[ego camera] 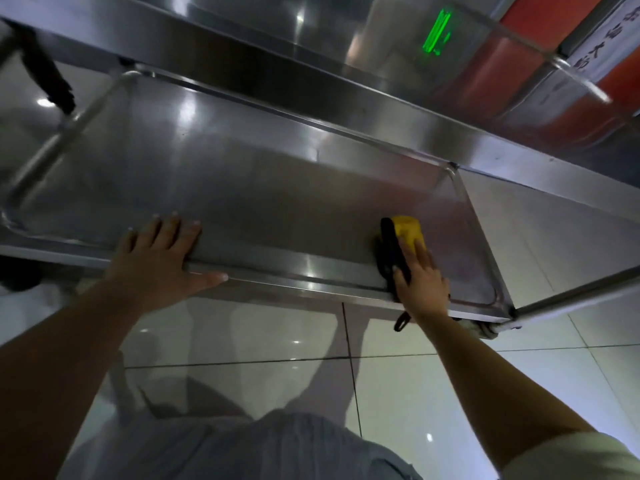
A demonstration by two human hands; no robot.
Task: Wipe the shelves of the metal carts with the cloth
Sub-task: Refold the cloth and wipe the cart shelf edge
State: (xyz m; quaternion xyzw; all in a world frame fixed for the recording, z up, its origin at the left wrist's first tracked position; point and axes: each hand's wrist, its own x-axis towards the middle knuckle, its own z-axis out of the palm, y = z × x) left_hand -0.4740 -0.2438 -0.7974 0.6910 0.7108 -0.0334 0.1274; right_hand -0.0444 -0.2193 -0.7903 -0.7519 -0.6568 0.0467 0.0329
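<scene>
Stainless steel forms the cart shelf [263, 188], a shallow tray with a raised rim on all sides, seen from the head view, the only one supplied.

Left hand [157, 251]: laid flat over the near rim towards the shelf's left end. The fingers are straight and spread, resting inside the tray, and the thumb runs along the outer face of the rim. This placement appears to brace the cart so that it does not roll or shift under the wiping load.

Right hand [420, 280]: placed palm-down on the cloth [408, 232] close to the near right corner of the shelf. The fingers lie extended and close together, pressing the cloth against the shelf surface rather than pinching it. The cloth is yellow with a dark part on its left side; a dark loop hangs below the near rim at the wrist.

A second steel surface [346, 98] runs along beyond the far rim. Grey floor tiles [398, 393] lie beneath.
</scene>
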